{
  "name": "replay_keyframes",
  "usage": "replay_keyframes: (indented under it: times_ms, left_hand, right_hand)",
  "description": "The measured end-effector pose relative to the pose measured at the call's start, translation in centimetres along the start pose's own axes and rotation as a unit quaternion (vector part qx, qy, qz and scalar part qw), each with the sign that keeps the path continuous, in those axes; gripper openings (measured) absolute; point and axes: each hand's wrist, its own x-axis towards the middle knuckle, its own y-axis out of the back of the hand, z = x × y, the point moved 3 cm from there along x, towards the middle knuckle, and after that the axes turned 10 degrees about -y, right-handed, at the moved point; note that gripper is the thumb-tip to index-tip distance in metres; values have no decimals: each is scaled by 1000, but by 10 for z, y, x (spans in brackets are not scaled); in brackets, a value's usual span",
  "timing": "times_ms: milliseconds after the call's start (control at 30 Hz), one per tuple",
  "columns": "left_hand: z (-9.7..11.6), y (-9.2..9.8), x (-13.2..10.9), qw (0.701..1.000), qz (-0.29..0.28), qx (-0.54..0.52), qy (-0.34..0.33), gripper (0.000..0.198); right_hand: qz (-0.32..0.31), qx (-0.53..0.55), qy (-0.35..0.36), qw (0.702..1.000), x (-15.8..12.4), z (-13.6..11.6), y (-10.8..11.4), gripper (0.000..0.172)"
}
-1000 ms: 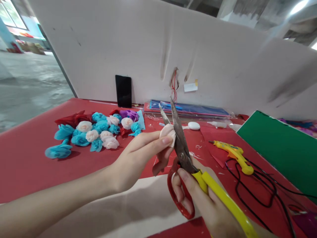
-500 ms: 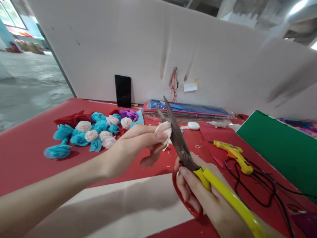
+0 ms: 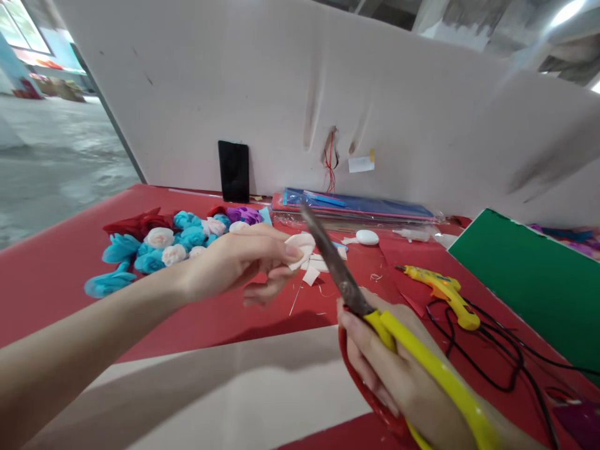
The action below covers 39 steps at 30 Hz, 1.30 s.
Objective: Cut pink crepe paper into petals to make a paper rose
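Pinched between the thumb and fingers of my left hand [image 3: 248, 259] is a small cream-white paper piece [image 3: 301, 249] with rounded edges. My right hand [image 3: 398, 362] grips a pair of scissors [image 3: 335, 265] with dark metal blades and yellow and red handles. The blades are together, slightly blurred, pointing up and left, a short way right of the paper piece and apart from it. White paper scraps [image 3: 315, 265] lie on the red table behind my hands. A large cream sheet [image 3: 234, 394] is spread at the table's near side.
Blue, white, red and purple paper flowers [image 3: 192, 236] are heaped on the left. A phone [image 3: 234, 170] leans on the white panel beside wrapped paper packs [image 3: 365, 206]. To the right lie a yellow glue gun [image 3: 443, 290] with a black cord and a green board [image 3: 529, 281].
The scissors' blades have closed and swung away from the paper piece. My left hand has moved left with the piece, and my right hand slightly right; more white scraps show on the table.
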Motion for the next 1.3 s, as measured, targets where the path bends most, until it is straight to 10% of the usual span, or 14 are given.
replay_keyframes:
  times_ms: [233, 467, 767, 1300]
  left_hand:
    - [-4, 7, 2, 1000, 7, 21, -18, 32]
    - [-3, -4, 1, 991, -19, 115, -58, 34]
    - [-18, -24, -1, 982, -127, 142, -11, 41]
    - [-25, -39, -3, 972, -162, 163, -39, 43]
  right_hand:
    - [-6, 55, -103, 993, 3, 16, 6, 51]
    - [-77, 197, -66, 975, 15, 28, -6, 19]
    - [55, 278, 30, 959, 6, 1, 8, 23]
    - [-12, 431, -62, 900, 5, -1, 7, 14]
